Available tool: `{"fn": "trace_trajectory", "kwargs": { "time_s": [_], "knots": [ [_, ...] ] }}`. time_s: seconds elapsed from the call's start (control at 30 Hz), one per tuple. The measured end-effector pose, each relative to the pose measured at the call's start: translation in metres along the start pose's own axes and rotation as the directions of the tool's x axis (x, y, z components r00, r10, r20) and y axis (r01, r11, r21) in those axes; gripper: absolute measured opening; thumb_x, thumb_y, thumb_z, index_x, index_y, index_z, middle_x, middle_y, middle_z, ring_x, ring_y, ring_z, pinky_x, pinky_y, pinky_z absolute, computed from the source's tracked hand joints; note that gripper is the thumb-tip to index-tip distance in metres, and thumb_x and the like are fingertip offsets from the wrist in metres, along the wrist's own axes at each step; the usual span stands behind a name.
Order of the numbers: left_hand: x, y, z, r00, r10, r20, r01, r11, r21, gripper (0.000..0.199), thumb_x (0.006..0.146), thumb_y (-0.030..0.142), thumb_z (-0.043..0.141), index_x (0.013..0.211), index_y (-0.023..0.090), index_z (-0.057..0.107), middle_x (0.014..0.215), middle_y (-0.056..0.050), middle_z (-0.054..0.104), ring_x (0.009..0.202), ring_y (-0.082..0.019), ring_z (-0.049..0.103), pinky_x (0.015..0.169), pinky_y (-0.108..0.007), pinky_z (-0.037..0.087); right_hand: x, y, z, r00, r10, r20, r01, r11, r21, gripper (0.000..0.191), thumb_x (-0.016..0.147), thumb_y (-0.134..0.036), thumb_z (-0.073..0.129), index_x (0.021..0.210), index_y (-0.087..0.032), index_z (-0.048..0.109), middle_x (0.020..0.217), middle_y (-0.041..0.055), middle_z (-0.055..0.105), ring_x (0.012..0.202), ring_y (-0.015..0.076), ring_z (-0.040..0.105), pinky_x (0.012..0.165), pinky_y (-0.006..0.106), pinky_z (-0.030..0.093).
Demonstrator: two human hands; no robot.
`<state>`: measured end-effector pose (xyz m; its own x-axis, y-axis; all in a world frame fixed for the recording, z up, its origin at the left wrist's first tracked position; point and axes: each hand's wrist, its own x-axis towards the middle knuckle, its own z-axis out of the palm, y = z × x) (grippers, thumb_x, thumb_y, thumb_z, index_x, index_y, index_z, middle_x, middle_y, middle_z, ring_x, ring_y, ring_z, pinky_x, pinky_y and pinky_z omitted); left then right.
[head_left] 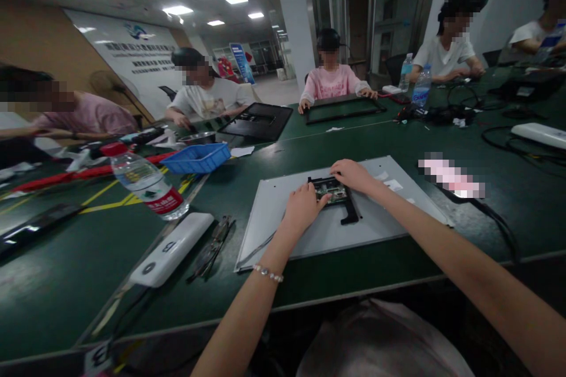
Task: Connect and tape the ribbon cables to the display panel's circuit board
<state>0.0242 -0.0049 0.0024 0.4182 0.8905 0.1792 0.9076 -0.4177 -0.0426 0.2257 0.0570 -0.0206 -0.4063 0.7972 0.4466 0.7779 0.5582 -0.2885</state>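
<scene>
The black frame (351,212), circuit board (336,194) showing, lies mid-panel (265,206), presumably for flat support. The left hand (303,207) rests at its nine o'clock, the right hand (354,177) touches its one o'clock, seemingly steadying it; whether either grips, I cannot tell.

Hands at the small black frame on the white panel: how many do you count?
2: the left hand at the left side of the black frame, the right hand at its far edge. No other hand shows there.
</scene>
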Motion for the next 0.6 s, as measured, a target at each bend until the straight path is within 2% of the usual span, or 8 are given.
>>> {"fn": "trace_trajectory", "kwargs": {
  "time_s": [0.13,0.37,0.6],
  "knots": [
    [-0.0002,0.0020,-0.0017,1.000,-0.008,-0.004,0.008,1.000,0.014,0.056,0.093,0.059,0.034,0.112,0.011,0.055,0.110,-0.018,0.064,0.101,-0.029,0.061,0.082,-0.035,0.043,-0.0001,0.0029,0.0028,0.998,0.005,0.063,-0.007,0.999,0.037,0.022,0.086,-0.013,0.054,0.088,-0.018,0.075,0.097,0.0076,0.072,0.094,0.0194,0.064,0.087,0.027,0.044],
    [-0.0002,0.0066,-0.0028,0.999,-0.035,-0.021,0.036,0.999,0.028,0.060,0.094,0.059,0.033,0.117,0.008,0.054,0.112,-0.019,0.063,0.103,-0.029,0.060,0.082,-0.035,0.044,-0.0006,0.0041,0.0022,0.998,0.062,0.022,-0.064,0.990,0.125,0.024,0.090,-0.022,0.054,0.083,-0.015,0.076,0.089,0.0076,0.073,0.086,0.0196,0.066,0.079,0.024,0.044],
    [-0.0012,0.0071,-0.0023,0.998,-0.055,-0.007,0.055,0.998,0.024,0.059,0.094,0.058,0.034,0.121,0.009,0.052,0.113,-0.019,0.063,0.105,-0.028,0.059,0.083,-0.034,0.044,0.0001,0.0103,0.0070,0.997,0.072,-0.005,-0.069,0.976,0.206,0.014,0.082,-0.016,0.063,0.085,-0.018,0.077,0.090,0.0053,0.074,0.087,0.0189,0.066,0.081,0.026,0.046]
  ]
}}
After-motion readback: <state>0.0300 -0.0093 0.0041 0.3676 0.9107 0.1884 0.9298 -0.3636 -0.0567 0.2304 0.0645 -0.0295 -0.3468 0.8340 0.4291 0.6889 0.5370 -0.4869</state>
